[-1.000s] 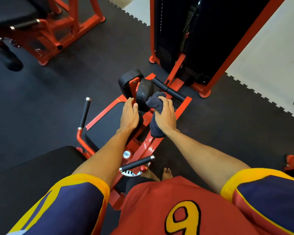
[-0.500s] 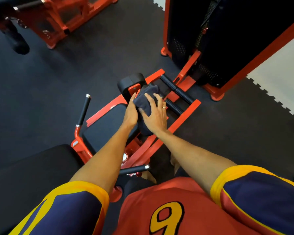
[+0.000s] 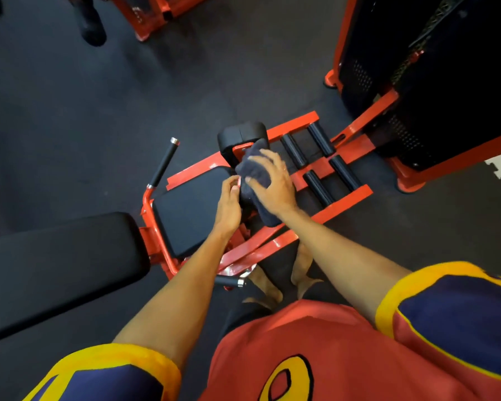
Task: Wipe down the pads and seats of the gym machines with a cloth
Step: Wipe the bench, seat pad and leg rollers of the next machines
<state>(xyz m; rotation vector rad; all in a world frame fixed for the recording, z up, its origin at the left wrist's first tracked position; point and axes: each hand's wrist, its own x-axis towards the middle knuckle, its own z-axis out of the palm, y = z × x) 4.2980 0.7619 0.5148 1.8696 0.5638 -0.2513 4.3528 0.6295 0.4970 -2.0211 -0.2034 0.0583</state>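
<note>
A red gym machine sits low in front of me, with a black seat [image 3: 191,209] and a black roller pad [image 3: 239,134] beyond it. My right hand [image 3: 272,183] presses a dark blue cloth [image 3: 253,175] onto a second black pad just below the roller pad, which the cloth and hand mostly hide. My left hand [image 3: 229,204] curls around the left side of that hidden pad, its fingertips touching the cloth's edge. A long black backrest pad [image 3: 58,267] lies at the lower left.
Several black foot rollers [image 3: 318,160] sit on the red frame to the right of my hands. A black weight stack housing [image 3: 434,82] stands at the upper right. Black side handles [image 3: 162,163] stick out left of the seat. Another red machine [image 3: 145,13] is at the top.
My right hand has slid the cloth from the right side of the pad up over its top. My left hand has shifted toward the pad's side. The view has moved closer.
</note>
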